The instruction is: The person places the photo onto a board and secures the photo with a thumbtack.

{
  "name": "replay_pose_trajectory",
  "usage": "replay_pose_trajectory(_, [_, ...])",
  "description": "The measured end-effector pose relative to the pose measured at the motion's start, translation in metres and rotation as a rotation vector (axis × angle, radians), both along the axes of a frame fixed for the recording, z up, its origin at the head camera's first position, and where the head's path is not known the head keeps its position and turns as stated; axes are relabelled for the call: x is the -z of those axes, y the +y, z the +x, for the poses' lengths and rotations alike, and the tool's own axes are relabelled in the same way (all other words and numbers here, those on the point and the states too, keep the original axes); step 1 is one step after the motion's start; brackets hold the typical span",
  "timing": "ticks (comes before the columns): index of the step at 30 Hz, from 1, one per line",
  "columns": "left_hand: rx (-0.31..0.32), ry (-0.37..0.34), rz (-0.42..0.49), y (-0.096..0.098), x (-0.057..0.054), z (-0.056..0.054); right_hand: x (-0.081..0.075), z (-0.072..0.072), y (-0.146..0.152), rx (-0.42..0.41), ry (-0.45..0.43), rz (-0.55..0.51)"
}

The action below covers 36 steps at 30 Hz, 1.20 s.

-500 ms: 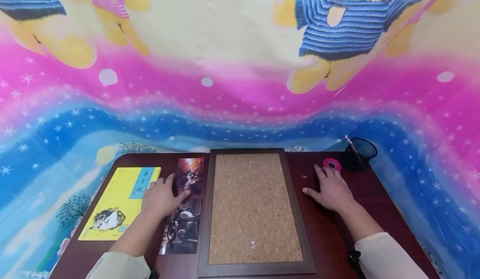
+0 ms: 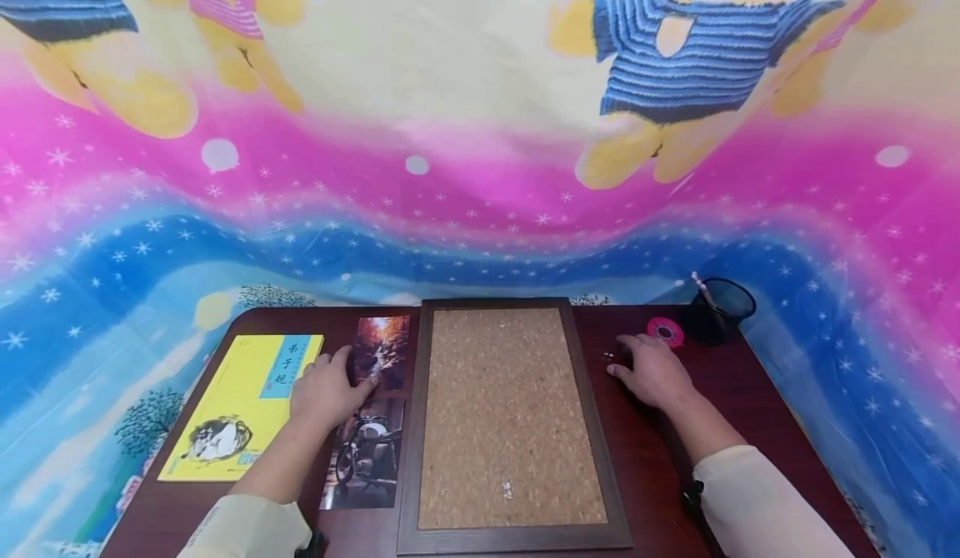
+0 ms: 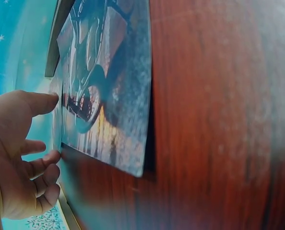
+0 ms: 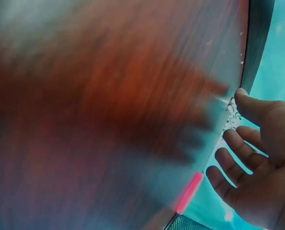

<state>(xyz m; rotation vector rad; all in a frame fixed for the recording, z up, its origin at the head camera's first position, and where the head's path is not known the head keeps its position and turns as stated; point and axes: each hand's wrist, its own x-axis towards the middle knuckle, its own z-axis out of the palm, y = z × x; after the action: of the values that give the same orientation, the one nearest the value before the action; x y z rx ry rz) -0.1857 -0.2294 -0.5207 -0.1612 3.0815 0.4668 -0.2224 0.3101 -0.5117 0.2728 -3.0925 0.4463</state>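
My left hand (image 2: 330,391) lies between the yellow book (image 2: 225,400) and two photo prints, fingers loosely bent and holding nothing. Its thumb reaches the lower edge of the forest photo (image 2: 381,350); whether it touches cannot be told. Below that sits the motorcycle photo (image 2: 371,454), also close up in the left wrist view. On the right, my right hand (image 2: 654,372) hovers or rests low beside some tiny shiny pieces (image 2: 608,356), too small to identify. Its fingers (image 4: 243,148) are relaxed, with nothing in them. A framed corkboard (image 2: 510,408) stands between the hands.
Behind the right hand lies a pink ring-shaped object (image 2: 666,332), possibly a tape roll. A black mesh pen holder (image 2: 716,312) occupies the far right corner of the dark wooden table (image 2: 660,491). A patterned cloth (image 2: 480,175) hangs behind the table.
My right hand has shifted left, away from the pink ring and closer to the tiny pieces, with thumb and fingers nearer each other. The left hand stays almost still.
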Motion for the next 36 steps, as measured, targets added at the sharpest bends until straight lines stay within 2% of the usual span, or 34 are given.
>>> replay_pose_trajectory(12, [-0.011,0.012,0.061,0.0,0.002,-0.002,-0.001,-0.012,-0.009,0.021,-0.062,-0.025])
replay_pose_trajectory(19, [-0.044,0.004,0.142,0.001,0.002,-0.003,0.001,-0.016,-0.009,0.036,-0.07,-0.037])
replay_pose_trajectory(29, [-0.072,0.058,0.212,-0.002,0.002,-0.008,0.0,-0.018,-0.013,0.031,-0.073,-0.057])
replay_pose_trajectory(36, [-0.084,0.047,0.31,-0.004,0.002,-0.008,-0.001,-0.02,-0.012,0.034,-0.078,-0.064])
